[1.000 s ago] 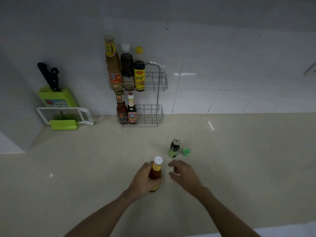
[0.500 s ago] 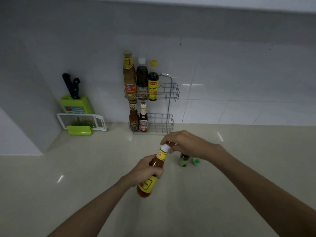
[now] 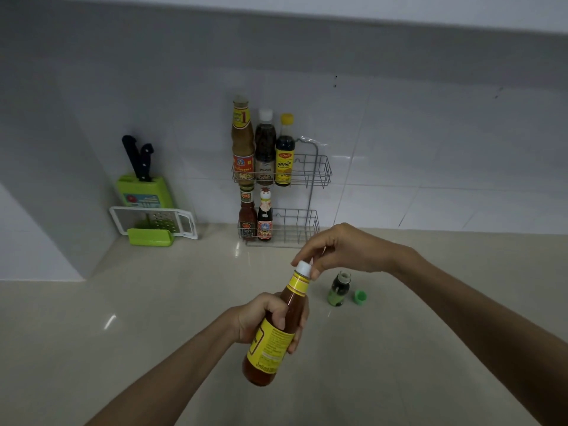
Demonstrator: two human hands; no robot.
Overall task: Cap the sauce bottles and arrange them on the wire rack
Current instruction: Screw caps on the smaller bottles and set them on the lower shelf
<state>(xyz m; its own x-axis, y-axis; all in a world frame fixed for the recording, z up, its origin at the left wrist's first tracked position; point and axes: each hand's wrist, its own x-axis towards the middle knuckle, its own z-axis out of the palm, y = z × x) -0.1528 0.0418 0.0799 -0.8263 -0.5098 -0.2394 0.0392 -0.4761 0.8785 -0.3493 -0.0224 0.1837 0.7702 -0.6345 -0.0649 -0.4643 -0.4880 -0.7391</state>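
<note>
My left hand [image 3: 264, 318] grips a red chili sauce bottle [image 3: 273, 336] with a yellow label, held tilted above the counter. My right hand [image 3: 341, 249] pinches the white cap [image 3: 303, 268] on that bottle's neck. Behind it on the counter stands a small dark green bottle [image 3: 338, 289] without a cap, and its green cap [image 3: 360, 296] lies just to its right. The two-tier wire rack [image 3: 316, 176] stands against the wall. Three bottles fill the left of its upper shelf and two the left of its lower shelf.
A green knife block [image 3: 144, 192] with black-handled knives and a white and green grater [image 3: 153, 224] sit at the back left. A wall corner [image 3: 46, 226] juts out on the left. The beige counter [image 3: 430, 348] spreads around the hands.
The bottle came up off the counter, tilted in my left hand. My right hand moved from beside it onto the white cap. The view rose toward the wall.
</note>
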